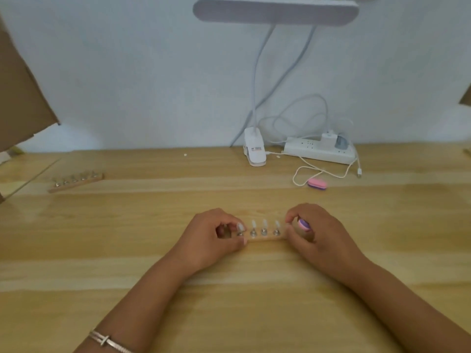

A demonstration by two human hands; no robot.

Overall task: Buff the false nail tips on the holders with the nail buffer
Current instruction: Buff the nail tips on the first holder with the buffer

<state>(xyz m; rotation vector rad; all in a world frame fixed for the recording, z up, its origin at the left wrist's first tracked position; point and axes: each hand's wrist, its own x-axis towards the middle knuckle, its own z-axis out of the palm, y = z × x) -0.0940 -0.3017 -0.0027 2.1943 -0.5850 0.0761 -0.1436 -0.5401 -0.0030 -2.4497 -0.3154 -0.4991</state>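
**A:** Where is the piece you work on now?

**B:** The wooden holder (265, 240) lies flat on the table (229, 289). It is about the middle of the table's width, on my side of the centre, with its long side turned to me. I can see four nail tips (264, 223) standing on it in a row. If there is a fifth one, my right hand (313, 235) hides it.

**A:** And what do your fingers hold?

**B:** The fingers of my left hand (214, 234) are curled and pinch the leftmost tip (240, 228) near its stand. I think this is so the holder does not slide. My right hand is curled around the nail buffer (303, 224), pink and purple, at the right end of the holder. I cannot tell if the buffer touches a tip, because my own fingers cover that place.

**A:** Why one hand at each end?

**B:** I judge the holder to be light, so rubbing would push it along the table. One hand steadies it and the other one rubs.

**A:** The other things?

**B:** A second holder (76, 180) lies toward the far left corner, well apart. I cannot say if it is finished or not. A spare buffer (317, 183) lies toward the far edge, right of the middle, beside a white cable (300, 174). The clip lamp (254, 150) and the power strip (318, 150) stand at the far edge, probably so the light falls on my work.
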